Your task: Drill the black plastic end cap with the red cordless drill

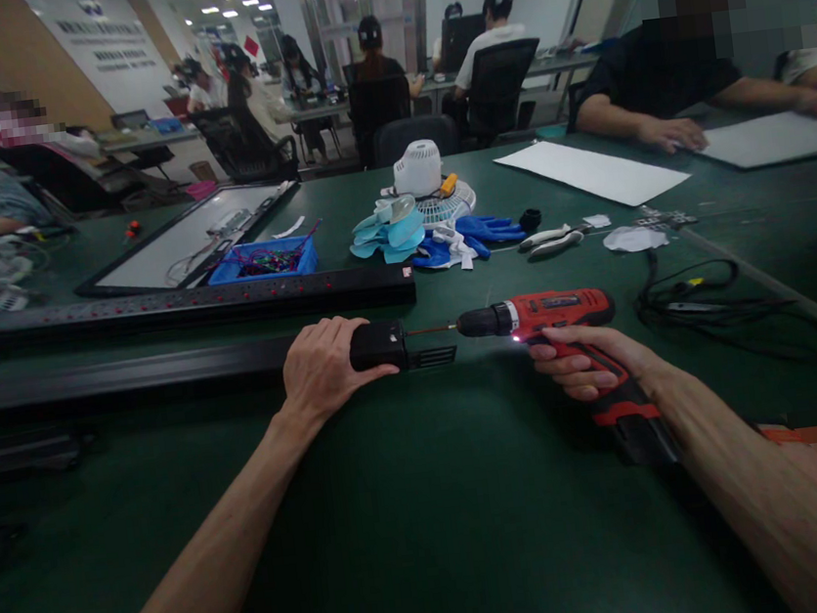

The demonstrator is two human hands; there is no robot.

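My right hand (592,359) is wrapped round the handle of a red and black cordless drill (563,310), held level with its small light on. From its chuck a long thin bit (432,329) points left and meets the end of a long black bar (165,372) lying on the table. My left hand (331,365) grips that bar close to its right end, thumb along the near side. A short slotted black piece (433,356) juts from the same end, below the bit. Whether a screw sits at the bit's tip is hidden.
Behind lies a second black bar (194,308). A blue tray of wires (263,261), a white fan part (419,172), blue gloves (485,235) and pliers (554,240) stand farther back. A black cable (733,304) coils at right. A co-worker's hand (670,133) touches a white panel.
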